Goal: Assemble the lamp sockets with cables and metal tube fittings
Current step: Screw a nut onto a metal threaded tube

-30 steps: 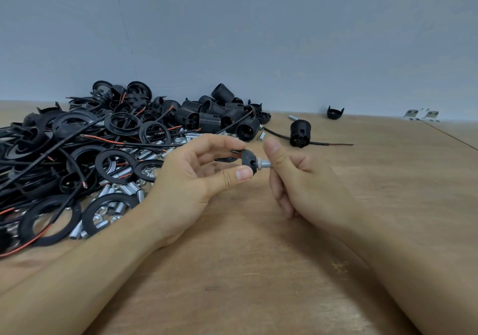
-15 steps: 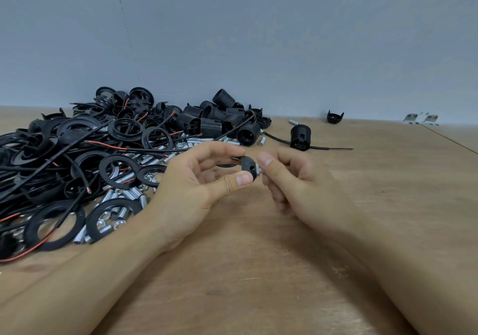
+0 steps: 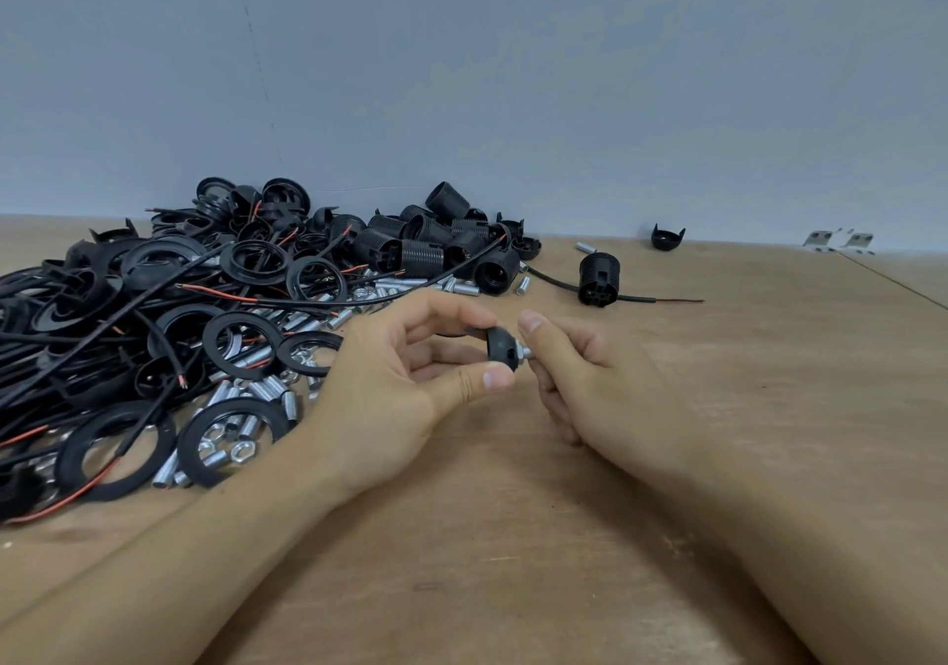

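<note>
Black plastic fills my left hand (image 3: 405,382): thumb and fingers pinch the domed socket cap (image 3: 500,349) at the centre of my view. My right hand (image 3: 590,372) pinches the metal tube fitting (image 3: 524,354), whose threaded end sits in the cap's hole. Half a second ago my right fingertips hid that tube against the cap; now a short silver stretch shows again, much as it did a second ago. I judge I am twisting it in turn by turn, regripping between turns, so this joint is nearly seated and the cable comes next. At nine to eleven o'clock the parts pile (image 3: 195,315) of rings, cables and tubes covers the wooden tabletop (image 3: 769,408). At one o'clock lies a wired socket (image 3: 598,279). Beyond stands a plain grey-blue wall (image 3: 564,74).
</note>
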Demonstrator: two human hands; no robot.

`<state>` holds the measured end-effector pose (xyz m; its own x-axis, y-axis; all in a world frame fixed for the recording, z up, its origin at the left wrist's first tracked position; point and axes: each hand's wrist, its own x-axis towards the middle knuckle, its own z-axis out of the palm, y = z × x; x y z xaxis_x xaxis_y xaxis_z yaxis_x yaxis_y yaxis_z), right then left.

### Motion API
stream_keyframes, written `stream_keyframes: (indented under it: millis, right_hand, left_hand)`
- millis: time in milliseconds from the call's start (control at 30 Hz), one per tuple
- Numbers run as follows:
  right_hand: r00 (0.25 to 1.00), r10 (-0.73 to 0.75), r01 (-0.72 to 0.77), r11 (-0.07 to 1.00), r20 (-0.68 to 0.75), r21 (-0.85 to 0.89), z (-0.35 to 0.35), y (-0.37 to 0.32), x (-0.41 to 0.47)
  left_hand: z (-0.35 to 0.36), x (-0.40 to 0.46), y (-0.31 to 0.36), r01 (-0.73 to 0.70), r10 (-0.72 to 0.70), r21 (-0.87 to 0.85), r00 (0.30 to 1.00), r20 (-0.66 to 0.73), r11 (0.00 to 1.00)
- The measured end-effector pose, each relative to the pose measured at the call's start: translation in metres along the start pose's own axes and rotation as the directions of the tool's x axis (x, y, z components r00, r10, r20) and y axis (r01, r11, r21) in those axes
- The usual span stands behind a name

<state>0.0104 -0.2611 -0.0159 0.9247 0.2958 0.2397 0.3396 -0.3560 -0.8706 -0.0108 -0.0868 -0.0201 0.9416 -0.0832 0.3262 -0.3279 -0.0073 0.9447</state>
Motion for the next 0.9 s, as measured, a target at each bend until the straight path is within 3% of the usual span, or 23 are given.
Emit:
stream_keyframes:
  millis: [167,333,500,600,633,733,767,900]
  right_hand:
    - [0.999,-0.041,0.041,0.999,0.008,0.024,0.002,-0.002,0.001]
    - [0.99,-0.133,0.136,0.987,0.035,-0.085,0.002,0.0,0.003]
    - [0.995,-0.043,0.039,0.998,0.086,0.042,0.002,0.0,0.003]
    - [0.998,-0.003,0.001,1.0,0.069,0.03,0.002,0.002,0.004]
    - [0.998,0.013,-0.014,0.999,0.058,0.028,0.002,0.003,0.005]
    - [0.997,0.067,-0.069,0.995,0.031,0.068,0.001,0.003,0.005]
    - [0.997,0.077,-0.079,0.994,0.033,0.076,0.001,0.003,0.005]
    - [0.995,0.072,-0.075,0.997,0.071,0.037,0.002,0.003,0.004]
  left_hand:
    - [-0.002,0.002,-0.002,-0.01,0.009,-0.015,0.999,-0.037,1.0]
    - [-0.002,0.001,-0.001,-0.057,0.058,0.041,0.998,-0.019,0.998]
    - [-0.002,0.0,-0.002,-0.094,0.097,0.102,0.995,-0.026,0.99]
    - [-0.003,-0.001,-0.004,-0.132,0.14,0.231,0.99,-0.017,0.964]
    - [-0.006,0.0,-0.005,-0.175,0.191,0.348,0.982,-0.01,0.921]
    - [-0.019,0.005,-0.005,-0.282,0.385,0.74,0.922,0.034,0.611]
    - [-0.025,0.008,-0.004,-0.257,0.41,0.793,0.912,0.01,0.552]
    - [-0.049,0.018,0.002,0.022,0.361,0.868,0.904,-0.229,0.496]
